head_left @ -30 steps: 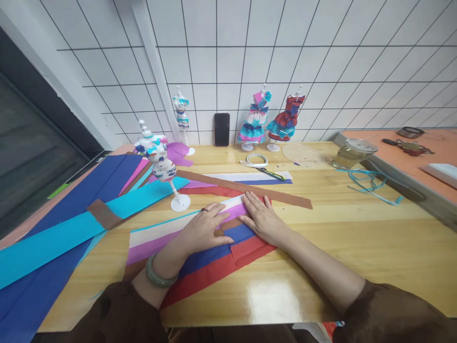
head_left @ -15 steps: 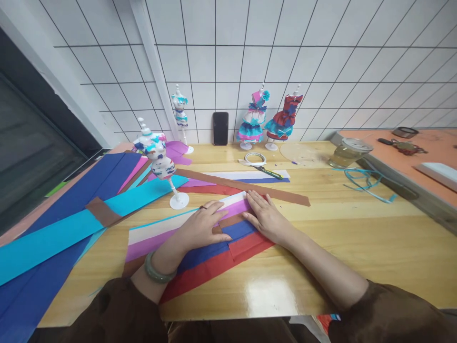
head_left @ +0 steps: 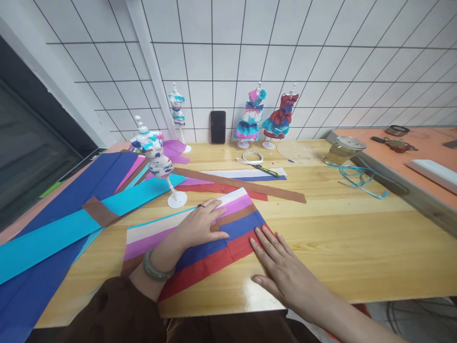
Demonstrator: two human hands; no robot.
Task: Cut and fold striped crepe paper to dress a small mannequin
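Overlapping strips of coloured crepe paper (head_left: pixel 203 267) lie flat before me in white, purple, brown, blue and red bands. My left hand (head_left: pixel 203 221) rests across the upper bands with its fingers stretched, pressing on the paper and hiding part of it. A green bangle (head_left: pixel 157 267) circles that wrist. At the red band's right end, my right hand (head_left: pixel 276 259) lies with fingers apart, the tips touching the paper's edge and the thumb on the wooden table (head_left: pixel 357 247). Just beyond my left hand stands a white mini mannequin (head_left: pixel 155 155) with scraps of colour on it.
Long blue (head_left: pixel 53 238) and turquoise strips (head_left: pixel 135 197) spread at the left. Behind the paper lie a brown strip (head_left: pixel 243 182), a utility knife (head_left: pixel 266 170) and a tape roll (head_left: pixel 252 157). Dressed mannequins (head_left: pixel 250 116), a phone (head_left: pixel 218 127) and a cup (head_left: pixel 344 150) stand farther back.
My right hand has moved from the top right of the paper down to the red band, uncovering the bands' right ends. My left hand stays put; the view has shifted slightly.
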